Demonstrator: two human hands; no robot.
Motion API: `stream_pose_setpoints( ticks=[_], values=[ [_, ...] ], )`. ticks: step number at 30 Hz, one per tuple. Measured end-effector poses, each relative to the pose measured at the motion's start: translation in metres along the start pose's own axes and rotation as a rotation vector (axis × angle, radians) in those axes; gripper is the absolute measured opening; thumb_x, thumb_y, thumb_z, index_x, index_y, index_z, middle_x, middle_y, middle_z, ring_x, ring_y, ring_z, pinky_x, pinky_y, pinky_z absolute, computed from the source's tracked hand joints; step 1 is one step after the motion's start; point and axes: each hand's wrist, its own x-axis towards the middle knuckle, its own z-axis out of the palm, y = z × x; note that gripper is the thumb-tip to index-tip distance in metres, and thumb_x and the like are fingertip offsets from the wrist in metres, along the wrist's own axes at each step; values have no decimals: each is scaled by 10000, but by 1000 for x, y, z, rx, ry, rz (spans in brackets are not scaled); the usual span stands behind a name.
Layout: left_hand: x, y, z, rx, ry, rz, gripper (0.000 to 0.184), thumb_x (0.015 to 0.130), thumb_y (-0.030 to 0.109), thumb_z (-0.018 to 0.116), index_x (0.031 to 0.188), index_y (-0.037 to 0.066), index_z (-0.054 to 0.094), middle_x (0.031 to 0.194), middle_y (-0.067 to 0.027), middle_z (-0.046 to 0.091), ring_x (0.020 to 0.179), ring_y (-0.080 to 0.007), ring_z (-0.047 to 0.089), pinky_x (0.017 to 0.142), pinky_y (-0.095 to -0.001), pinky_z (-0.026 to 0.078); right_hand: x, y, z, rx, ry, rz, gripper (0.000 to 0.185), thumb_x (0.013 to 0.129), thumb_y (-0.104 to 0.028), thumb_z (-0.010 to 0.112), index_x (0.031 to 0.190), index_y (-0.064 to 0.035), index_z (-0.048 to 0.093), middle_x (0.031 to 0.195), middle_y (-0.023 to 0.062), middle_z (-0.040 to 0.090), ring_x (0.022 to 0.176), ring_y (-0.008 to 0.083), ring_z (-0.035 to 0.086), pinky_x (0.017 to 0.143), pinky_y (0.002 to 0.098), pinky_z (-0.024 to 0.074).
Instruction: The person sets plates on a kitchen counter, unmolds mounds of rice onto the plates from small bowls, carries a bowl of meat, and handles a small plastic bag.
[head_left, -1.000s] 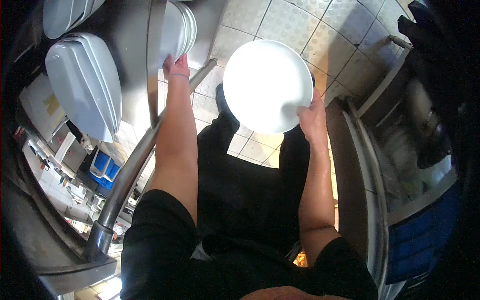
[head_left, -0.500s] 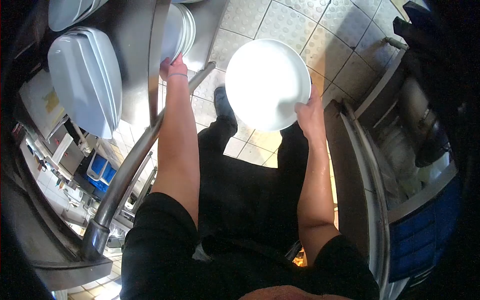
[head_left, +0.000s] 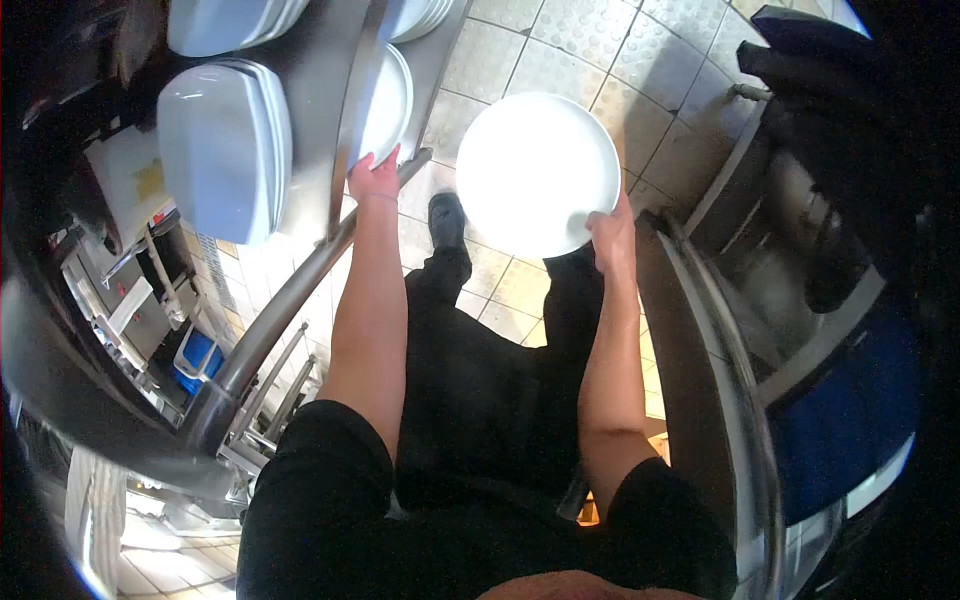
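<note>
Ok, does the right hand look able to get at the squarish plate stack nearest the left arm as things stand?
Probably not: the right hand grips a round white plate, and the left arm lies between that hand and the squarish plate stack.

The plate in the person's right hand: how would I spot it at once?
Find the tiled floor at top centre. Above it, the right hand grips a round white plate by its edge. Unlike the other plates, by the metal shelf on the left, it is held out over the floor.
</note>
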Motion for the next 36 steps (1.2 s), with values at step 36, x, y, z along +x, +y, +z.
stream_pose_setpoints(
  ticks=[36],
  values=[
    [-494, 313, 157, 245, -511, -9, 505, 728, -73, 515, 1230, -53, 458, 1160, -180, 565, 1059, -346, 586, 866, -486, 533, -210, -412, -157, 769, 13, -537, 503, 605, 100, 462, 1103, 34, 499, 952, 103, 569, 849, 249, 577, 745, 348, 499]
  ],
)
